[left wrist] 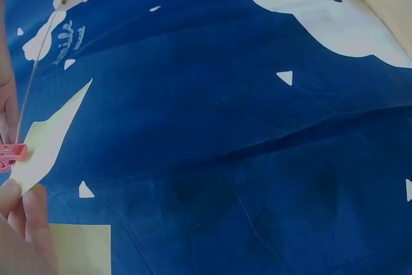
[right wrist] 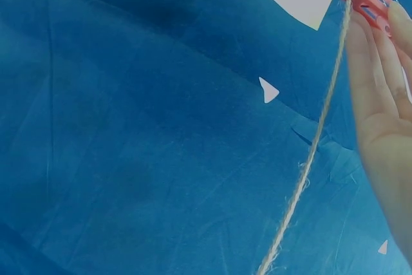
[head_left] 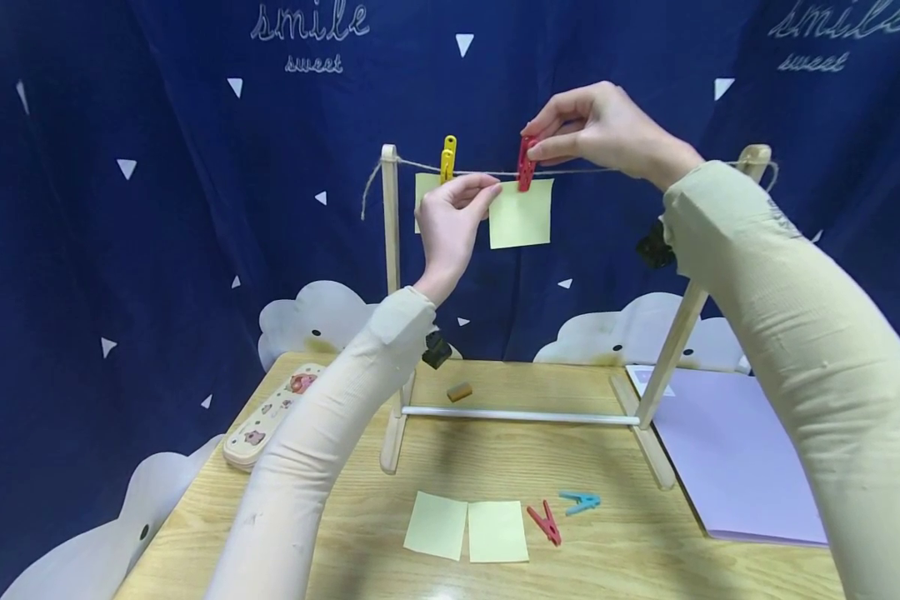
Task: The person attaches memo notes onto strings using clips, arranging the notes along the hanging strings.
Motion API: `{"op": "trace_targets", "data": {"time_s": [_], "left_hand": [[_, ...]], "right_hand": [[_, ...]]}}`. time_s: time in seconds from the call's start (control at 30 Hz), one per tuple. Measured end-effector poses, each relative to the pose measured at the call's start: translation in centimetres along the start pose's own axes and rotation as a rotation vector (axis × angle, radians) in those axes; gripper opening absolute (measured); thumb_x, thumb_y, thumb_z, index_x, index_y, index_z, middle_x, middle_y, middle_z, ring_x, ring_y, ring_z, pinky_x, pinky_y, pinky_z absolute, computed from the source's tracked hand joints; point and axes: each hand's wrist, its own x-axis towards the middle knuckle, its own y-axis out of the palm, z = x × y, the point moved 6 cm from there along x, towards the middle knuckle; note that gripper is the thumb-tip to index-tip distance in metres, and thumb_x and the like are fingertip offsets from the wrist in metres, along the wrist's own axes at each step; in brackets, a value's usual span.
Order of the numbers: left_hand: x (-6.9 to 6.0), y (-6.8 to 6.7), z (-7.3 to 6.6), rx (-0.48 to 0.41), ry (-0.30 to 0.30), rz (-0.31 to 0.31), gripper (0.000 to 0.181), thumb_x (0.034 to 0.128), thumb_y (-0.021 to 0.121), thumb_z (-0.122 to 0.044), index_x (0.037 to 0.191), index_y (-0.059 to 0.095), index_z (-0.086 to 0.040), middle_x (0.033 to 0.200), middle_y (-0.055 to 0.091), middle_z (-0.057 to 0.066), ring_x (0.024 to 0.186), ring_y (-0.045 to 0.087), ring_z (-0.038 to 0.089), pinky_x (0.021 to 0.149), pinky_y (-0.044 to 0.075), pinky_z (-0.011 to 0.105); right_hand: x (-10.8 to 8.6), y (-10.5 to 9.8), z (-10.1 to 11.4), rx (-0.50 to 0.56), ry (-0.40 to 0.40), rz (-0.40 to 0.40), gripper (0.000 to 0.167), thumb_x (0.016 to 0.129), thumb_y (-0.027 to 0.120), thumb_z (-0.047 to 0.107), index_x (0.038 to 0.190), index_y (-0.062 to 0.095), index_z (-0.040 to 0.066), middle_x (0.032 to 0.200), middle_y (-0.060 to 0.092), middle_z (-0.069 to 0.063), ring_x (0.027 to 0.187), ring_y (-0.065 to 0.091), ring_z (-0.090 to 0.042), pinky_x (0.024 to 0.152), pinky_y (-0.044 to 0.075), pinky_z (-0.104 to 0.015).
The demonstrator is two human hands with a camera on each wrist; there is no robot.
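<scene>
My right hand (head_left: 607,133) pinches a red clothespin (head_left: 526,164) between thumb and fingers. The clothespin sits on the twine (right wrist: 328,104) and over the top edge of a yellow sticky note (head_left: 521,218). With thumb and fingertips my left hand (head_left: 453,225) pinches that note's upper left corner. In the left wrist view the same note (left wrist: 50,140) looks bent beside the red clothespin (left wrist: 11,156). Farther left, a yellow clothespin (head_left: 447,158) clips another sticky note (head_left: 422,187) to the twine, partly hidden behind my left hand.
Wooden posts (head_left: 391,233) hold the twine, joined below by a white bar (head_left: 517,414). On the table lie two sticky notes (head_left: 498,532), a red clothespin (head_left: 544,523), a blue clothespin (head_left: 581,501) and a small brown block (head_left: 459,392). A decorated case (head_left: 270,417) and purple folder (head_left: 727,458) flank the rack.
</scene>
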Motion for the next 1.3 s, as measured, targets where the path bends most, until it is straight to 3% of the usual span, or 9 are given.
{"op": "trace_targets", "data": {"time_s": [0.4,0.87,1.3], "left_hand": [[-0.09,0.01,0.13,-0.002,-0.009,0.01,0.019,0.0901,0.073,-0.018,0.101,0.076,-0.003,0.103,0.077,0.012,0.086,0.074,0.015,0.076,0.059,0.021],[-0.16,-0.04,0.48,-0.007,-0.009,0.0,0.02,0.0887,0.075,-0.017,0.101,0.076,-0.001,0.102,0.077,0.013,0.085,0.073,0.015,0.075,0.06,0.022],[-0.66,-0.36,0.49,0.019,0.03,-0.011,0.022,0.0871,0.077,-0.018,0.103,0.074,-0.003,0.103,0.077,0.012,0.083,0.074,0.018,0.072,0.058,0.021]], "right_hand": [[-0.14,0.46,-0.07,-0.074,0.014,0.008,0.036,0.091,0.071,0.024,0.12,0.067,0.003,0.112,0.07,-0.003,0.091,0.07,-0.001,0.089,0.054,-0.016],[-0.17,0.82,-0.42,-0.11,0.052,0.009,0.044,0.089,0.073,0.031,0.126,0.066,0.007,0.112,0.072,0.002,0.094,0.068,-0.003,0.098,0.054,-0.026],[-0.42,1.01,-0.38,-0.15,0.048,0.012,0.045,0.09,0.072,0.034,0.128,0.065,0.011,0.123,0.068,-0.006,0.096,0.067,-0.003,0.101,0.053,-0.027]]}}
